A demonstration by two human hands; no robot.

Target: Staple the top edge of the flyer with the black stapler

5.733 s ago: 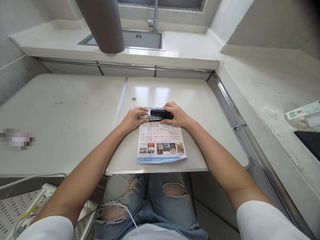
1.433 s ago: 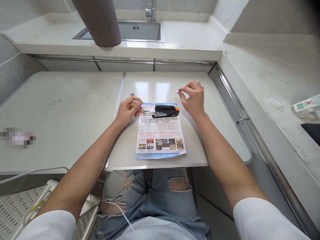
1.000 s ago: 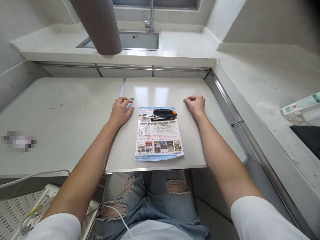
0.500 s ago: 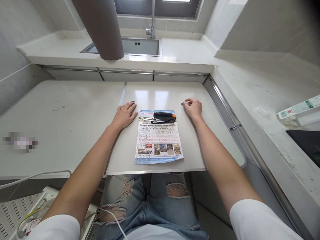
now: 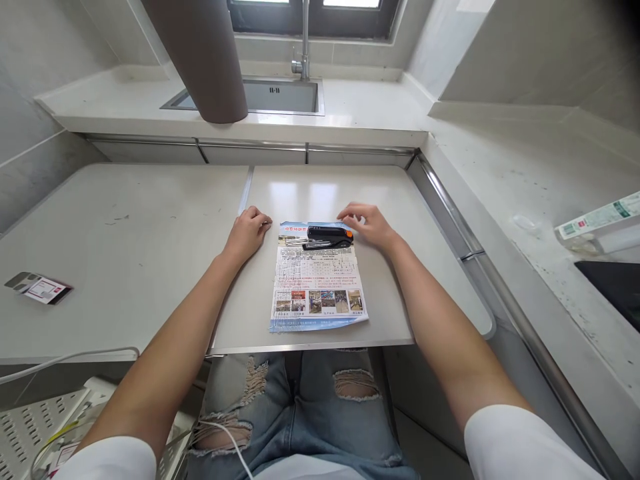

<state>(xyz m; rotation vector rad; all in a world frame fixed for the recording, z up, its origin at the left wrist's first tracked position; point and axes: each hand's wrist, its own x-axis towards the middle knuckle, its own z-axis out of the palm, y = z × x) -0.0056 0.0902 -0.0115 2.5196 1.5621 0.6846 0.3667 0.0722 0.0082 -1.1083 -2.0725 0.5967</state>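
Note:
A printed flyer (image 5: 320, 280) lies flat on the folding table, with columns of small staple-like marks down its left part. Across its top rests a black stapler (image 5: 327, 233) with an orange end, a silver metal part sticking out to the left. Beside the flyer's upper left corner, my left hand (image 5: 247, 235) rests on the table with fingers curled and tips together; any small thing between them is hidden. My right hand (image 5: 369, 225) is at the stapler's orange end, fingers reaching over the flyer's top edge and slightly apart, with nothing visible in them.
A flat card-like packet (image 5: 43, 288) lies on the table's left side. Behind are a sink (image 5: 283, 97) and a large brown cylinder (image 5: 200, 60). On the right counter sits a green-and-white box (image 5: 600, 215). A white cable (image 5: 75, 353) runs along the left front edge.
My right hand has moved left to the stapler. The fingers of my left hand have curled inward. The small dark strips seen near both hands no longer show.

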